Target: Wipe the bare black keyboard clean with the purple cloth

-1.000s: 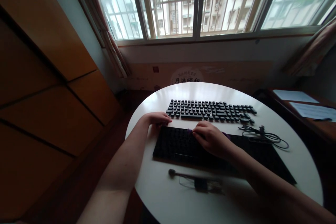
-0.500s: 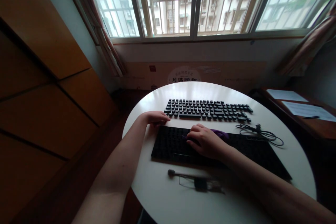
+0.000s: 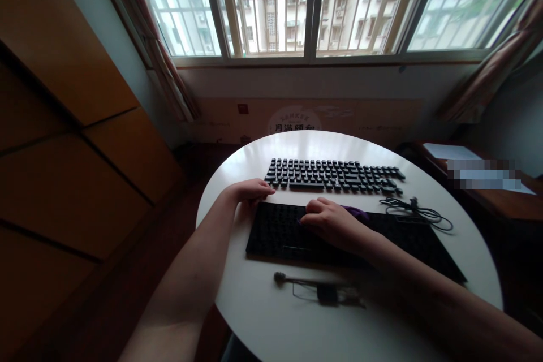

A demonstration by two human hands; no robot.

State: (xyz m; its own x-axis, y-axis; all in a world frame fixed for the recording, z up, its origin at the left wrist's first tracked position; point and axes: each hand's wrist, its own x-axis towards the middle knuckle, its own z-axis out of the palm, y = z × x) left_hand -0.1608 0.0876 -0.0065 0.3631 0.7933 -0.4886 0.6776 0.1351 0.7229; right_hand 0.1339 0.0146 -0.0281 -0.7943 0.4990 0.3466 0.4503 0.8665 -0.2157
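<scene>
A black keyboard [image 3: 271, 232] with its keycaps off lies flat on the white round table [image 3: 271, 322]. On it my right hand [image 3: 324, 219] presses down with curled fingers, closed on a purple cloth [image 3: 355, 212] that shows behind the hand and at the fingertips. My left hand [image 3: 257, 189] rests by the keyboard's far left corner, fingers bent and drawn together; whether anything is in them is hidden. Just beyond both hands, the loose black keycaps [image 3: 318, 175] stand in rows laid out like a keyboard.
A coiled black cable [image 3: 418, 212] lies by the keyboard's far right side. Near me are a small brush [image 3: 280, 277] and a wire keycap puller [image 3: 326, 294]. A wooden side table [image 3: 479, 203] with papers stands at right, a cabinet [image 3: 85, 181] at left.
My right hand has shifted slightly on the keyboard, its fingers more tightly curled over the cloth. The left hand stays in place. The camera view has moved a little.
</scene>
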